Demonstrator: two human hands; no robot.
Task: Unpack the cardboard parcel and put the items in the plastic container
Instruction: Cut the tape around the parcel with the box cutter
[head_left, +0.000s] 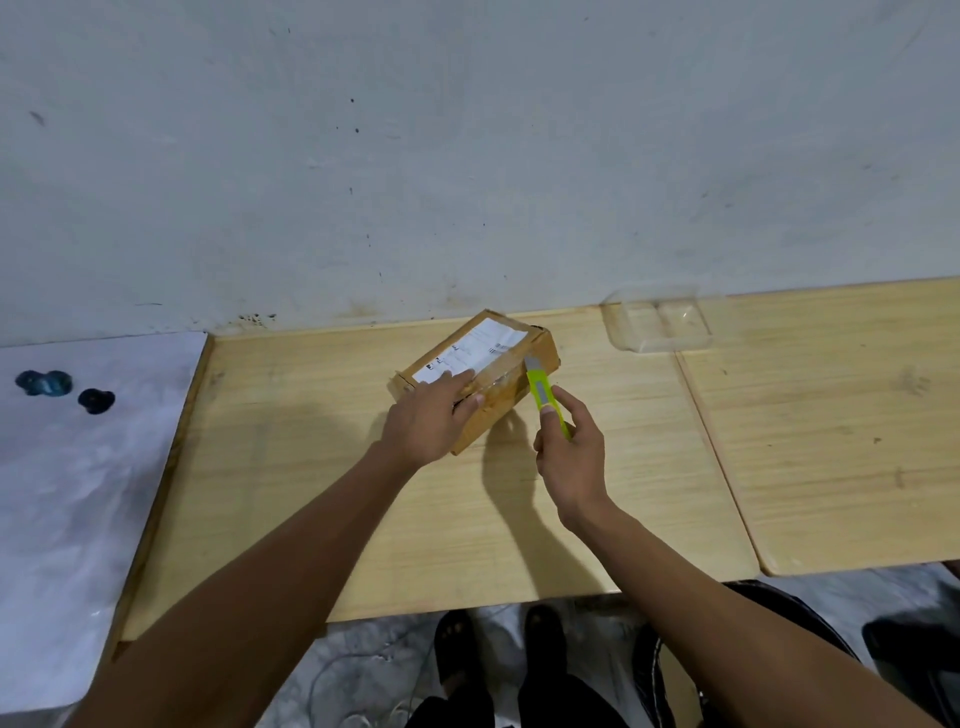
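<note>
A taped cardboard parcel (511, 364) with a white shipping label lies closed near the back of the wooden table (322, 467). My left hand (434, 415) presses flat on its near end, fingers over the label and thumb on the side. My right hand (569, 457) grips a lime-green utility knife (544, 397), whose blade tip touches the parcel's right top edge. A clear plastic container (662, 322) stands empty at the back, right of the parcel, against the wall.
A second wooden tabletop (831, 426) adjoins on the right. A white surface (67, 493) with dark blue-black stains lies to the left. The grey wall (467, 156) runs right behind the tables. My feet in dark sandals show below the table's front edge.
</note>
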